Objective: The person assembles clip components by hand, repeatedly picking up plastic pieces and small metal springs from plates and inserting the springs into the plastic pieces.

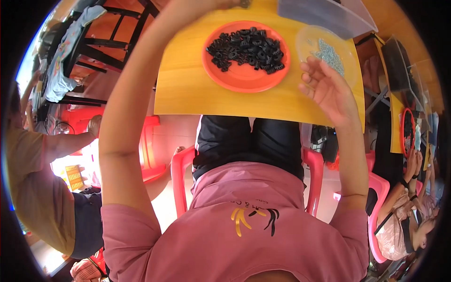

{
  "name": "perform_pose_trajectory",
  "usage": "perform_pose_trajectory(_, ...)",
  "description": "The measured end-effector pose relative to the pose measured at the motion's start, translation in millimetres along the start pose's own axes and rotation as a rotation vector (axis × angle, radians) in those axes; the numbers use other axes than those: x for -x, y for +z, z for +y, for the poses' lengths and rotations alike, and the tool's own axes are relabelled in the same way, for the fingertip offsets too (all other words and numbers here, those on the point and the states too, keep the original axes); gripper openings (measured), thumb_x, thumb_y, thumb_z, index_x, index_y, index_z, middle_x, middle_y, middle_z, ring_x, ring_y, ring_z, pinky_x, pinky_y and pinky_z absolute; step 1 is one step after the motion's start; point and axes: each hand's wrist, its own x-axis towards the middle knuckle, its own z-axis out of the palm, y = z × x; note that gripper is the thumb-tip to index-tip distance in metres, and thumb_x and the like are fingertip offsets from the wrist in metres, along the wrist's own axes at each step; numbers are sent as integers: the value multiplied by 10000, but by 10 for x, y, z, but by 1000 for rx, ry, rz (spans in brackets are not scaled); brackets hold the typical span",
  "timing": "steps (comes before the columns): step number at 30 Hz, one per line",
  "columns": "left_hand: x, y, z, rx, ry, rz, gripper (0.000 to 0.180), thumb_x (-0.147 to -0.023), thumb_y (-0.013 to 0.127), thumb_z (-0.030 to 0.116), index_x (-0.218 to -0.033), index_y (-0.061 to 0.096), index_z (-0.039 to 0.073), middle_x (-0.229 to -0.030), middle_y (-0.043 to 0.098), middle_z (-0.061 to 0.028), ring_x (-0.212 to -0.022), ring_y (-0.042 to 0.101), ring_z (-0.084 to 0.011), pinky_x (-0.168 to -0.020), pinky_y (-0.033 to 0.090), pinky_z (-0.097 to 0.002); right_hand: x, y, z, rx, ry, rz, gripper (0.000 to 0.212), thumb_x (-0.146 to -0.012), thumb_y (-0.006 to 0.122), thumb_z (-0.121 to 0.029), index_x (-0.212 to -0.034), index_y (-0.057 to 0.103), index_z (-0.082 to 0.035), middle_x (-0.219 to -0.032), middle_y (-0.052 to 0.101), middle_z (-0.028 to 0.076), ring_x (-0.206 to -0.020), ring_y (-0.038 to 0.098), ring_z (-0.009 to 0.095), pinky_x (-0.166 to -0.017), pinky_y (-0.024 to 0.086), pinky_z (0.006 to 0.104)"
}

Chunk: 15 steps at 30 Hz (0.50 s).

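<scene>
My left arm reaches across the yellow table to the far edge of the picture, where my left hand [221,4] is mostly cut off. A small greyish thing [244,3] shows at its fingertips; whether the fingers hold it I cannot tell. My right hand [329,91] hovers beside a clear round dish [304,40], palm partly turned up, fingers loosely bent and apart, nothing visible in it. Small silvery metal pieces [329,54], perhaps screws, lie heaped in that dish. Between my arms, an orange-red plate [244,83] carries a pile of small black plastic parts [249,47].
A translucent plastic bin [324,19] stands at the table's [188,101] far right. Black stools [112,42] with a cloth are at the far left. One person [42,188] sits to my left; others [399,216] work at a table on the right.
</scene>
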Motion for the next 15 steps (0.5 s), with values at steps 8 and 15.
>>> perform_pose_trajectory(8,705,1105,69,-366,-61,-79,167,-831,690,175,-871,618,31,-818,667,-121,-771,655,-297,-673,501,-395,81,-186,-186,210,-117,84,315,-980,566,-254,-1168,619,-6,-1038,665,66,-876,621,122,-829,534,305)
perform_pose_trajectory(15,818,1243,30,-425,61,-17,201,-824,669,128,-997,595,59,-907,620,-126,-842,631,-337,-684,495,-439,131,-368,-574,666,-370,235,257,-956,601,-241,-1073,687,-29,-940,682,6,-758,574,63,-705,479,231)
